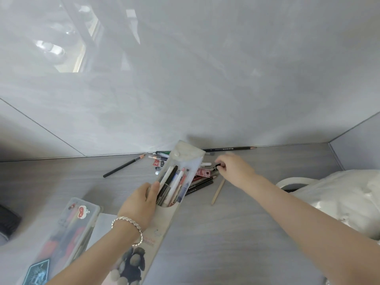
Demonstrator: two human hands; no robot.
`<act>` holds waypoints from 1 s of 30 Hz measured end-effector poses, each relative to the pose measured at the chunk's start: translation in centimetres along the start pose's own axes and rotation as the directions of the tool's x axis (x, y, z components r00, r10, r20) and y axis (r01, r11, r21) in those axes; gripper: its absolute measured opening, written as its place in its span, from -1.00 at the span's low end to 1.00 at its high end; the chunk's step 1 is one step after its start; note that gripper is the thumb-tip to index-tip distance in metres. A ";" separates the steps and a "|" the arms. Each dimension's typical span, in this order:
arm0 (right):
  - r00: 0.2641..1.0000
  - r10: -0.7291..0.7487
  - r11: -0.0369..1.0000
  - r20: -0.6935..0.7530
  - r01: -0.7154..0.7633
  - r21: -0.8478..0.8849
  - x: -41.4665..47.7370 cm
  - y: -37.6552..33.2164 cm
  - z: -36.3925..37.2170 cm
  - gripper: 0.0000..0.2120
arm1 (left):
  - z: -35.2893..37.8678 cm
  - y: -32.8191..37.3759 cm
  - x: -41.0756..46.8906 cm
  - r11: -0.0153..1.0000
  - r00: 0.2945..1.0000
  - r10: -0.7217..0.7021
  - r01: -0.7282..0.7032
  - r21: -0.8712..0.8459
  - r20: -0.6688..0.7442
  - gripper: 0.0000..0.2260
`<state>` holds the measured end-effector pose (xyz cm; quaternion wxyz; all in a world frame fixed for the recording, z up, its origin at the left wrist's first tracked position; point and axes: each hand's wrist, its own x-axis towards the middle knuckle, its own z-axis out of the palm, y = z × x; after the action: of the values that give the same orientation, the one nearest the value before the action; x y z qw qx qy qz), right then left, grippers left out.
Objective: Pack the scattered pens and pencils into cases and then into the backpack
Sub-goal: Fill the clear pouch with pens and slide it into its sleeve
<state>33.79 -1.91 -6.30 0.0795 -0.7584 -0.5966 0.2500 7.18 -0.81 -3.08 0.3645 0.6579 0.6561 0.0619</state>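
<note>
From my feed I saw the left hand (141, 204) gripping the beige pencil case (164, 223) by its side, thumb curled over the edge of the mouth. The translucent flap was thrown back towards the wall, and several pens (172, 186) stood packed inside. The case lay slantwise on the grey desk (246, 233). The right hand (234, 169) reached past the flap, its fingertips pinching the end of a black pen (214, 167) at the top of the loose pile of pencils (200, 183) just beside the case. A dark pencil (123, 166) lay apart on the left, another long pencil (232, 149) ran along the foot of the wall, and a pale wooden pencil (218, 191) lay near the pile. A clear plastic case (70, 229) sat at the near left, and the white backpack (339, 198) rested at the right edge.
</note>
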 end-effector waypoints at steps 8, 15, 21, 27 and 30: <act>0.979 -0.082 0.902 0.188 0.153 -0.403 1.6 -2.1 1.4 -0.75 | -1.5 -2.5 -0.2 0.999 0.998 -0.040 0.040 -0.012 -0.046 -0.61; 0.943 -0.096 0.826 0.320 0.255 -0.503 2.5 -1.7 -0.2 -0.73 | -2.0 -3.5 -1.0 0.999 0.998 -0.047 0.046 -0.022 -0.040 -0.62; 0.945 -0.194 0.792 0.265 0.310 -0.526 1.9 -0.4 -1.5 -0.94 | -2.7 -4.7 -0.8 0.998 0.996 -0.054 0.051 -0.036 -0.068 -0.59; 0.952 -0.115 0.874 0.283 0.233 -0.427 0.1 1.4 -0.5 -0.80 | -2.7 -5.2 -1.1 0.997 0.996 -0.061 0.058 -0.046 -0.063 -0.63; 0.957 -0.067 0.858 0.283 0.200 -0.474 0.0 1.3 0.3 -0.80 | -2.5 -5.2 -1.3 0.997 0.996 -0.069 0.068 -0.026 -0.056 -0.62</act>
<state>34.73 -2.33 -7.09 -0.1788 -0.6708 -0.6975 0.1776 1.30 -1.69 -3.64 0.3555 0.6286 0.6875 0.0758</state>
